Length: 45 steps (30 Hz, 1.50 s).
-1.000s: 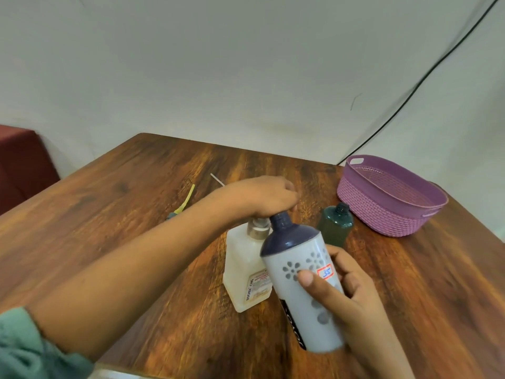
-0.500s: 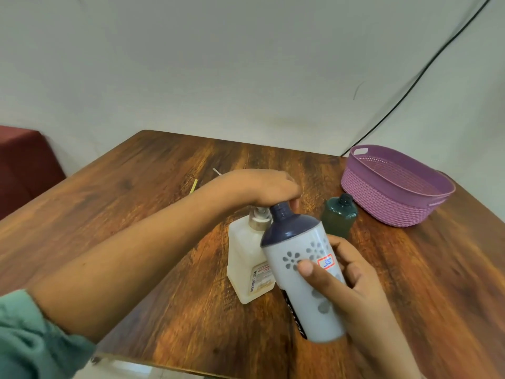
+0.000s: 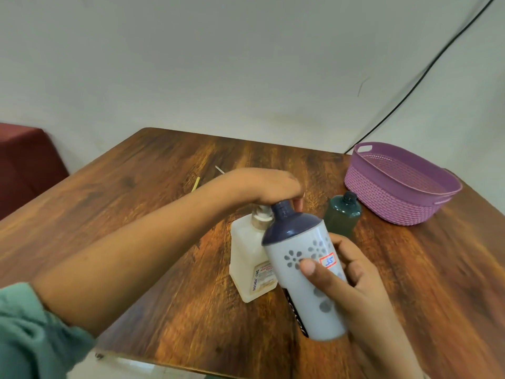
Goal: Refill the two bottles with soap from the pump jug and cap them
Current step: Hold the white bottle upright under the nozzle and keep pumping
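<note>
The white pump jug (image 3: 252, 258) stands on the wooden table (image 3: 153, 187). My left hand (image 3: 269, 187) covers its pump head from above, fingers curled down over it. My right hand (image 3: 352, 283) grips a grey-white bottle (image 3: 306, 272) with flower prints and a dark blue shoulder. This bottle is tilted, and its open neck sits right under my left hand, beside the pump. A dark green bottle (image 3: 343, 214) with a cap on stands upright just behind it. The pump spout is hidden by my hand.
A purple woven basket (image 3: 399, 198) sits at the back right, close to the green bottle. A yellow stick (image 3: 195, 184) and a thin metal pin (image 3: 219, 169) lie behind my left arm. A black cable (image 3: 410, 97) runs down the wall. Dark red furniture (image 3: 24, 165) stands at the left.
Both hands keep nearly the same pose on the pump and the tilted bottle. The view has shifted a little, and the bottle's neck stays under my left hand.
</note>
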Each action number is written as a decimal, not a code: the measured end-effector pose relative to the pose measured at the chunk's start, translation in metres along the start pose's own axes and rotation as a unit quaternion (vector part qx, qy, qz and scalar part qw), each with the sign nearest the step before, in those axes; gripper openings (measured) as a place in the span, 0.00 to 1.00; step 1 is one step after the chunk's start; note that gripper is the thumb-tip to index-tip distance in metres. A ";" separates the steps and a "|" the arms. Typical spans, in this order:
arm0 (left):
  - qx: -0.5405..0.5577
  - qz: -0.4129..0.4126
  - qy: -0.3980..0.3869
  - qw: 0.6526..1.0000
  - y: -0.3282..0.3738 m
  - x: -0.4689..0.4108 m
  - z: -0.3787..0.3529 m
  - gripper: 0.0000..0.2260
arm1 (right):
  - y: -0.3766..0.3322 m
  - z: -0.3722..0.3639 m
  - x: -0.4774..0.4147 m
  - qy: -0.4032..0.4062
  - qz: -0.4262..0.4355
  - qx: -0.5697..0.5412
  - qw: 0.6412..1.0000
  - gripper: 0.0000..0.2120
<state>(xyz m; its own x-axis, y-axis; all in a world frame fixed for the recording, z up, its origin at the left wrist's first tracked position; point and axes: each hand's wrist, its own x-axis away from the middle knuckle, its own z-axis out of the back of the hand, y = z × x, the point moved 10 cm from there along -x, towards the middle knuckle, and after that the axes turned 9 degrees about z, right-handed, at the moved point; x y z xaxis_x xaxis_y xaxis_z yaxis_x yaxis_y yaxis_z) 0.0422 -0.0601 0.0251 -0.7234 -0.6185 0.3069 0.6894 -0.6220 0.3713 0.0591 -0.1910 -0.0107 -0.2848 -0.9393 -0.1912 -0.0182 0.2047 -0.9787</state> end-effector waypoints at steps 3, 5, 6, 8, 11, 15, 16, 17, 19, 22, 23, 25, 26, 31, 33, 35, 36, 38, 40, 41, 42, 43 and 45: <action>0.011 0.019 0.045 0.999 0.001 0.004 0.022 0.17 | -0.006 0.001 0.000 0.001 0.008 -0.001 1.000 0.25; -0.006 0.015 0.091 0.996 0.002 0.006 0.033 0.17 | -0.009 0.001 0.000 -0.001 0.013 0.001 1.000 0.25; -0.001 0.012 0.098 0.995 0.002 0.006 0.033 0.17 | -0.009 0.001 0.000 -0.001 0.014 0.001 1.000 0.25; 0.050 0.005 0.067 0.997 0.001 0.006 0.022 0.17 | -0.008 0.001 0.000 0.001 0.014 0.002 1.000 0.25; 0.067 0.002 0.039 0.997 -0.002 0.007 0.011 0.16 | -0.003 0.000 0.000 0.004 0.005 -0.001 1.000 0.25; 0.006 0.009 0.034 0.999 0.001 0.007 0.013 0.16 | -0.005 0.001 0.001 0.009 0.009 0.004 1.000 0.24; 0.002 0.014 0.030 0.999 0.002 0.007 0.015 0.16 | -0.007 0.002 0.002 0.010 0.012 0.004 1.000 0.24; -0.003 0.019 0.035 0.999 0.002 0.007 0.020 0.16 | -0.009 0.002 0.002 0.010 0.014 0.004 1.000 0.24; -0.037 0.013 0.067 0.997 0.002 0.006 0.030 0.14 | -0.012 0.002 0.001 0.006 0.016 0.002 1.000 0.24; -0.026 -0.011 0.050 0.998 0.004 0.006 0.021 0.15 | -0.012 0.001 -0.001 0.002 0.020 0.004 1.000 0.24; -0.025 -0.018 0.031 0.999 0.005 0.006 0.014 0.15 | -0.010 0.001 -0.001 0.000 0.019 0.004 1.000 0.24; -0.026 -0.015 0.014 0.999 0.002 0.006 0.007 0.15 | -0.005 0.000 -0.001 -0.002 0.011 0.002 1.000 0.24; -0.024 -0.011 0.007 1.000 0.000 0.006 0.003 0.15 | -0.002 0.001 0.000 -0.001 0.006 0.005 1.000 0.24; -0.044 0.006 0.017 0.999 0.003 0.001 0.008 0.14 | -0.001 0.004 0.001 0.014 0.005 0.000 1.000 0.25; -0.041 0.012 0.069 0.997 0.003 0.003 0.025 0.14 | -0.004 0.004 0.001 0.013 0.008 0.000 1.000 0.24; -0.049 0.003 0.113 0.992 0.005 0.005 0.034 0.14 | -0.006 0.004 0.001 0.010 0.011 -0.002 1.000 0.24; -0.034 -0.003 0.104 0.994 0.004 0.005 0.030 0.14 | -0.005 0.003 0.000 0.010 0.011 -0.004 1.000 0.24; -0.009 -0.011 0.049 0.999 0.003 0.005 0.014 0.16 | -0.003 0.003 0.000 0.011 0.010 0.001 1.000 0.24; -0.002 -0.009 0.025 1.000 0.001 0.007 0.005 0.16 | 0.001 0.002 0.000 0.012 0.005 0.003 1.000 0.24; 0.003 -0.005 0.027 1.000 0.001 0.008 0.006 0.17 | 0.002 0.002 0.000 0.012 0.002 0.003 1.000 0.24; 0.002 -0.001 0.029 1.000 0.001 0.008 0.007 0.17 | 0.003 0.001 0.001 0.012 -0.001 0.003 1.000 0.23; -0.011 0.000 0.025 1.000 0.002 0.009 0.009 0.17 | 0.003 0.001 0.001 0.011 -0.002 0.002 1.000 0.23; -0.053 -0.002 0.010 0.999 0.007 0.009 0.012 0.17 | 0.000 0.001 0.002 0.011 -0.001 0.000 1.000 0.24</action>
<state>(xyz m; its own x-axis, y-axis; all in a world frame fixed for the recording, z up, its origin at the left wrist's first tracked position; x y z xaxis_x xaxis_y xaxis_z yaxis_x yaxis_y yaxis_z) 0.0398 -0.0645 0.0406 -0.7253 -0.6255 0.2876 0.6882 -0.6705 0.2771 0.0599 -0.1930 -0.0114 -0.3049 -0.9337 -0.1877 -0.0186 0.2029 -0.9790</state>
